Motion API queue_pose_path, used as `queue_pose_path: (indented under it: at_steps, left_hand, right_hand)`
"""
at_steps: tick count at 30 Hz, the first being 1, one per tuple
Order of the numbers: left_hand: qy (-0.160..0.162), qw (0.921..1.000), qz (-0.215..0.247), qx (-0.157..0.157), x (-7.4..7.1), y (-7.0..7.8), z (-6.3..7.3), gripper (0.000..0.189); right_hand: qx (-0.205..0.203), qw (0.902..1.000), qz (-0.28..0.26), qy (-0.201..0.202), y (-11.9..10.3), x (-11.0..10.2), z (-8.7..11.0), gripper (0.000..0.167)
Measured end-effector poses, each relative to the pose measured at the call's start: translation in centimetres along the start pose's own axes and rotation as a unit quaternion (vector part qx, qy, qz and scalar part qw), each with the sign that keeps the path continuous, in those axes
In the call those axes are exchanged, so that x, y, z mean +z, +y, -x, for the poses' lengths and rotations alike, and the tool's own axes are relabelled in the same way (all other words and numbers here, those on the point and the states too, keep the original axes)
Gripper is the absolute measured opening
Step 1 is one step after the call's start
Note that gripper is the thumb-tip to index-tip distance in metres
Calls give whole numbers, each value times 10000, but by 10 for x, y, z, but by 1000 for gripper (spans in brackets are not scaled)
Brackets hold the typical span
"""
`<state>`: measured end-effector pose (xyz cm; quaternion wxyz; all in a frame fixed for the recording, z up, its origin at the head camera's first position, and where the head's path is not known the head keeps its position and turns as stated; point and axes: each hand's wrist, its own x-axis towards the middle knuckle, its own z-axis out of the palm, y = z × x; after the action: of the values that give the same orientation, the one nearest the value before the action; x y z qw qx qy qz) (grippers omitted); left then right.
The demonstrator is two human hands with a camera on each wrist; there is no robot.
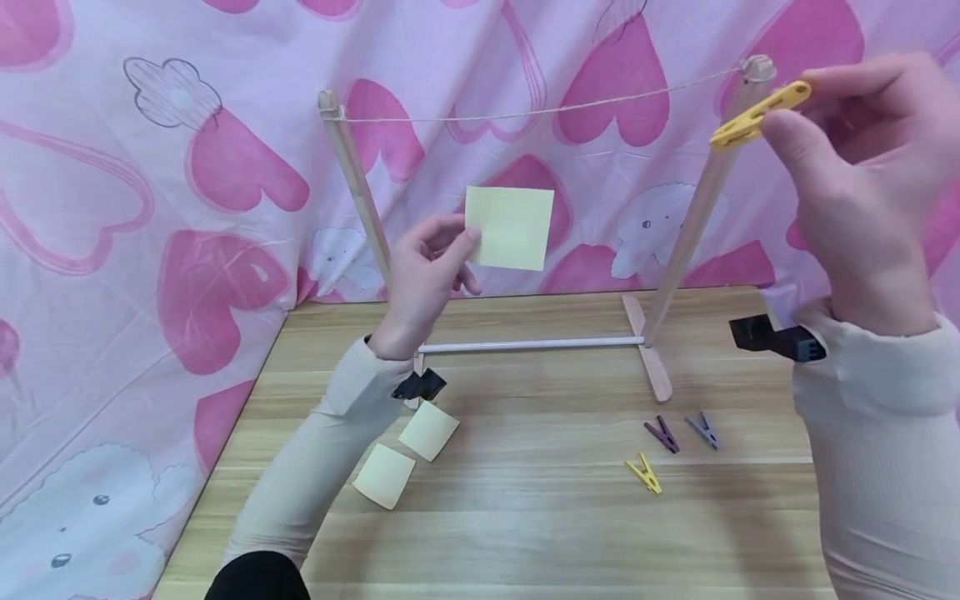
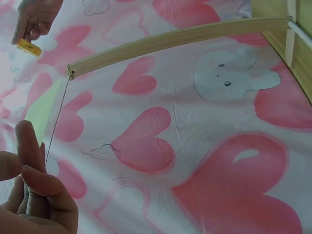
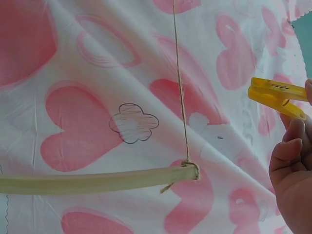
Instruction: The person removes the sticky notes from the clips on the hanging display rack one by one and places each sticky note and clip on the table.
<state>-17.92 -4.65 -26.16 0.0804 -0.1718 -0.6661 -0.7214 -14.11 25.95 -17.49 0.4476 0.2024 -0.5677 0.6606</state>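
Note:
My left hand (image 1: 431, 275) pinches a pale yellow sticky note (image 1: 513, 229) by its left edge, in front of the stand and lower than the string (image 1: 540, 110). In the left wrist view the note (image 2: 41, 109) is seen nearly edge-on. High at the right, my right hand (image 1: 877, 158) holds a yellow clothespin (image 1: 759, 117) between thumb and fingers, in front of the right post's top. The right wrist view shows the clothespin (image 3: 278, 95) with its handle ends against the fingertips. The string runs between the tops of two wooden posts.
Two more sticky notes (image 1: 429, 431) lie on the wooden table (image 1: 525, 533) at left. To the right lie a purple clothespin (image 1: 662, 435), a blue-grey clothespin (image 1: 703, 432) and another yellow clothespin (image 1: 645, 475). A white rod (image 1: 532, 344) joins the stand's feet. Behind hangs a pink heart-patterned curtain (image 1: 247, 167).

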Motion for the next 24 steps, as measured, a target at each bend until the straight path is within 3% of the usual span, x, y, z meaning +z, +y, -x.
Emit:
queue_pose_path:
  at_steps: [8,11,14,17,24]
  left_hand:
    - [-191,9968,-693,358,-12,-6,22,18]
    - [-239,9971,-710,138,-16,-11,30,18]
    - [-273,9976,-552,-325,-23,-15,38,19]
    - [-285,9962,-486,-659,-30,-21,47,18]
    - [-232,9949,-313,-933,-47,-33,65,10]
  right_hand:
    - [433,9985,-326,4,-6,-20,19,35]
    - [606,9978,-265,104,-9,-27,27,36]
    - [666,9977,-127,96,-10,-32,36,36]
    - [729,9964,-417,138,-9,-36,44,35]
    - [756,9926,-873,364,-6,-44,61,33]
